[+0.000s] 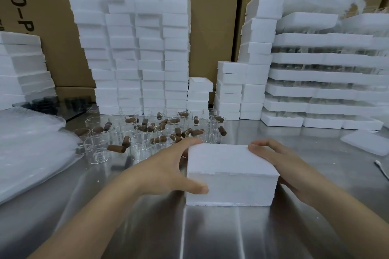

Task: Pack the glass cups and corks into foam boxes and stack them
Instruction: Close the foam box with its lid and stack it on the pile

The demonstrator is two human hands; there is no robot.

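Note:
A closed white foam box [230, 172] stands on the steel table in front of me, lid on. My left hand [168, 169] grips its left side, thumb on the front face and fingers along the far top edge. My right hand [280, 165] grips its right side, fingers curled over the top right corner. Behind the box stand several clear glass cups [141, 145] with brown corks [116, 148] scattered in and around them.
Tall stacks of foam boxes [139, 52] rise at the back centre, shorter stacks [242, 90] to their right. Foam trays [326, 90] pile at the far right. A loose foam lid [366, 143] lies right. Bubble wrap [27, 147] covers the left. Cardboard cartons stand behind.

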